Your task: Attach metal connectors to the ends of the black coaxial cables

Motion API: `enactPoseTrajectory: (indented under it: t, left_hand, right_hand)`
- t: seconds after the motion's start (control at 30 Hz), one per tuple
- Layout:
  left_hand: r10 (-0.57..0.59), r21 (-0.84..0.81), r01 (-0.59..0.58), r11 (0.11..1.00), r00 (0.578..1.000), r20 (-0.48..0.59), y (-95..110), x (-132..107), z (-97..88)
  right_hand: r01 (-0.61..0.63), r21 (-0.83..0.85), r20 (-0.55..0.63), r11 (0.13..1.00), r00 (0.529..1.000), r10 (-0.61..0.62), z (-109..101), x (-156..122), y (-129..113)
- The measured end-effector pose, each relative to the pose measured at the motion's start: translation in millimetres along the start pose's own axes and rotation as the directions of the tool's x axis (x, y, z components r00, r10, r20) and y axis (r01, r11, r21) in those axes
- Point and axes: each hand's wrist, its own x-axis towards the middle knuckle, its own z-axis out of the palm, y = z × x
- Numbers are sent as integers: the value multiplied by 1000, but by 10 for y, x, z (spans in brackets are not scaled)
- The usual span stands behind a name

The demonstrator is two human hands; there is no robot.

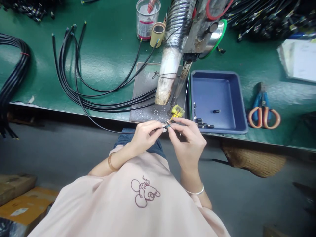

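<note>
Two hands meet just in front of the table edge, over the lap of the person. The left hand (145, 135) has its thumb and forefinger pressed together on a thin cable end (166, 126), and the other fingers are curled under. The right hand (189, 141) pinches the same tip from the 3 o'clock side, and its fingertips almost touch those of the left hand. The cable end is in the air between the two hands, and the black cable goes away toward 9 o'clock and up to the green table (106, 56).

At 12 o'clock from the hands, very near, a small yellow piece (177, 112) lies on a dark metal plate (143, 85). Above it hangs a machine (195, 29) with a tube wrapped in foil. At 2 o'clock stands a blue tray (232, 98) with some small black parts (203, 124) in its near corner. Orange-handled scissors (263, 110) lie at 3 o'clock, beyond the tray. A bundle of black cables (71, 79) is curved at 10 o'clock on the table. A clear jar (147, 18) and a tape roll (158, 33) stand at 12 o'clock, far back.
</note>
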Motion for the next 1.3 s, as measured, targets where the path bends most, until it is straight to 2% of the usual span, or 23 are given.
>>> enactPoseTrajectory:
  t: [0.1, 0.2, 0.27, 0.33, 0.37, 0.43, 0.5, 0.57, 0.67, 0.73, 0.8, 0.87, 0.93, 1.0, 1.03, 1.1, 1.3]
  left_hand:
    - [-12, 6, 12, 1000, 1000, 27, 40, -2, -13]
    - [-183, -161, 207, 965, 971, 151, 105, 8, -66]
    - [-309, -329, 395, 858, 908, 285, 133, 24, -120]
    - [-382, -450, 532, 717, 840, 385, 141, 42, -173]
    - [-408, -482, 571, 664, 818, 405, 139, 51, -193]
    - [-448, -518, 597, 613, 802, 395, 131, 67, -216]
    - [-465, -536, 576, 618, 817, 342, 121, 83, -214]
    - [-462, -541, 547, 638, 835, 300, 111, 99, -191]
    - [-449, -540, 519, 662, 852, 269, 97, 123, -139]
    - [-445, -529, 504, 682, 861, 246, 92, 136, -105]
    - [-443, -518, 486, 704, 871, 215, 91, 148, -78]
    - [-434, -510, 469, 721, 880, 195, 92, 160, -60]
    - [-418, -502, 454, 736, 888, 189, 91, 172, -45]
    - [-402, -493, 437, 752, 897, 182, 87, 182, -30]
    - [-397, -484, 429, 762, 901, 174, 85, 187, -21]
    - [-392, -453, 418, 787, 907, 154, 81, 196, -5]
    - [-365, -377, 385, 842, 922, 125, 78, 247, 11]
  right_hand:
    - [-40, 84, 38, 996, 999, 37, 5, -15, 12]
    - [-34, 156, 16, 987, 999, 32, 44, -68, 20]
    - [74, 97, -50, 992, 996, -70, 84, -106, 24]
    - [157, 48, -83, 987, 985, -152, 122, -129, 36]
    - [152, 65, -78, 986, 986, -147, 136, -132, 46]
    - [49, 169, -58, 984, 998, -39, 145, -124, 72]
    - [-55, 267, -77, 962, 994, 78, 121, -110, 90]
    - [-47, 276, -150, 960, 984, 91, 69, -100, 89]
    - [150, 103, -219, 983, 968, -124, -15, -96, 63]
    - [286, -31, -174, 958, 942, -287, -38, -94, 50]
    - [338, -92, -126, 936, 929, -348, -23, -87, 54]
    - [272, -39, -135, 962, 952, -274, 16, -75, 70]
    - [105, 96, -145, 990, 985, -90, 59, -62, 83]
    - [-55, 219, -91, 974, 993, 76, 88, -48, 87]
    - [-103, 250, -58, 963, 991, 121, 97, -40, 86]
    - [-122, 263, -27, 957, 991, 133, 103, -23, 83]
    - [-80, 222, -40, 972, 995, 91, 81, 44, 103]
